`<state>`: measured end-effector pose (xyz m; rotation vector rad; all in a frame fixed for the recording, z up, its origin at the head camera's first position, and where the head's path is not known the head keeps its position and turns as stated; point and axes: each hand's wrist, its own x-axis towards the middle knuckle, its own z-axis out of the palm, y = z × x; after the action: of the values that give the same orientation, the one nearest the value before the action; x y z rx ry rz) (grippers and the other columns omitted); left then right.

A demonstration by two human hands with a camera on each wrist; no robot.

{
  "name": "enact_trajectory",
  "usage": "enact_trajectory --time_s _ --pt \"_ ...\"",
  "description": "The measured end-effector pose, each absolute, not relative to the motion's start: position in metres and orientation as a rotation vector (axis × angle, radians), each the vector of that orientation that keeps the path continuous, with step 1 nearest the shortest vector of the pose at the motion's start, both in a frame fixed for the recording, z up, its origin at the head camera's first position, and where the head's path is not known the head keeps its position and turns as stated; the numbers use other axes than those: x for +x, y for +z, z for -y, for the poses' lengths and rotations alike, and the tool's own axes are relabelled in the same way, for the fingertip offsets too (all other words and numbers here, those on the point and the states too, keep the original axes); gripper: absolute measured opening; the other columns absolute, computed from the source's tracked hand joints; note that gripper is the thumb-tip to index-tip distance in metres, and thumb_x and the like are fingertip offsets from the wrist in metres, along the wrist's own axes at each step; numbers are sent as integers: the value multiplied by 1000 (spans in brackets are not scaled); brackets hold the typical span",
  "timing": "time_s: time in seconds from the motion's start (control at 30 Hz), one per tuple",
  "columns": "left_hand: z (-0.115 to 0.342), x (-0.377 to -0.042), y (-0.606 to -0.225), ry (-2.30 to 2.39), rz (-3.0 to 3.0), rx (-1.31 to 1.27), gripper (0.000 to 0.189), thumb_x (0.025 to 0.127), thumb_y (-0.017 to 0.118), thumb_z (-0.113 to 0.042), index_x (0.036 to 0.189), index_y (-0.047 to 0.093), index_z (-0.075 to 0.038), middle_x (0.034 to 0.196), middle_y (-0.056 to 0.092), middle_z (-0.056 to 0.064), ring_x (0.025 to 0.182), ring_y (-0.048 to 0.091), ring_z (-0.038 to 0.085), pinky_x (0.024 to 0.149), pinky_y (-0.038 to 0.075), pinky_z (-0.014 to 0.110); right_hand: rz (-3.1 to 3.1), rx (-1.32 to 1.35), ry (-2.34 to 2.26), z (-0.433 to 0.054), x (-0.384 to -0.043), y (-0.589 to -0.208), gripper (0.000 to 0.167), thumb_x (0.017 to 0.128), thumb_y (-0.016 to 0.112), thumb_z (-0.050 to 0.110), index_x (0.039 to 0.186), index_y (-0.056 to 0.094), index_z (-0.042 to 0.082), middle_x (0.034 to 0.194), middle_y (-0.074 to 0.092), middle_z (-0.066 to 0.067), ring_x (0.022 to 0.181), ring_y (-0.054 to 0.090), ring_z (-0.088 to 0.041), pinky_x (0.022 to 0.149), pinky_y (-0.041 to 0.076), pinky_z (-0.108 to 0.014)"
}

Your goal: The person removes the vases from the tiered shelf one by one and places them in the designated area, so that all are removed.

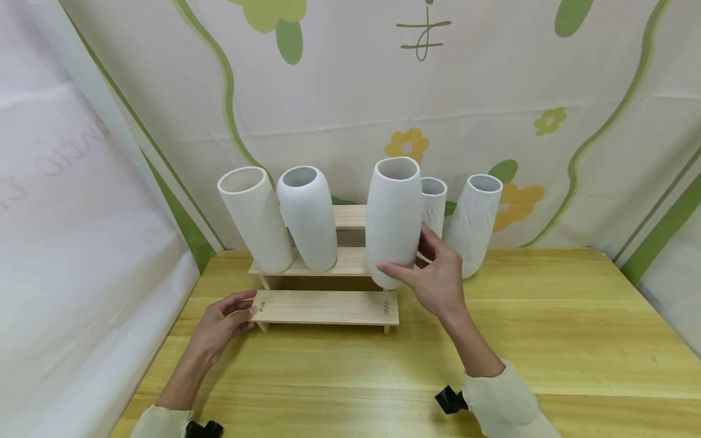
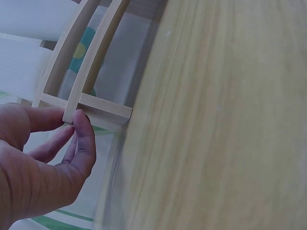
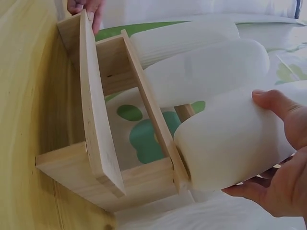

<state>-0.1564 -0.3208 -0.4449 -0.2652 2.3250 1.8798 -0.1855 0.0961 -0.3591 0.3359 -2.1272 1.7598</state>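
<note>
My right hand (image 1: 438, 277) grips a smooth white vase (image 1: 391, 213) low on its right side, thumb across the front. Upright, the vase has its base close at the right end of the middle step of a wooden tiered stand (image 1: 328, 307); the right wrist view shows the base (image 3: 196, 163) right at that board. At the stand's left end, my left hand (image 1: 219, 322) pinches the corner of the lowest step, thumb and fingers around the board (image 2: 72, 103). A ribbed white vase (image 1: 257, 225) and another smooth white vase (image 1: 309, 225) stand side by side on the middle step.
Behind my right hand, a narrow white vase (image 1: 434, 210) is partly hidden, with a textured white vase (image 1: 473, 228) to its right. The wooden table (image 1: 575, 328) ends at a patterned cloth backdrop (image 1: 339, 91). A white cloth (image 1: 93, 243) hangs at the left.
</note>
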Motion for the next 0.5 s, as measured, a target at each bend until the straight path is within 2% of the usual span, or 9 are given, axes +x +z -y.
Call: enact_trajectory --time_s 0.5 --pt "320 -156 -445 1888 -2329 -283 57 106 69 -12 158 49 1 129 61 4 96 67 7 85 64 22 2189 178 1748 -132 -172 -357 89 73 100 5 149 54 5 138 66 -11 123 67 -25 98 63 -28"
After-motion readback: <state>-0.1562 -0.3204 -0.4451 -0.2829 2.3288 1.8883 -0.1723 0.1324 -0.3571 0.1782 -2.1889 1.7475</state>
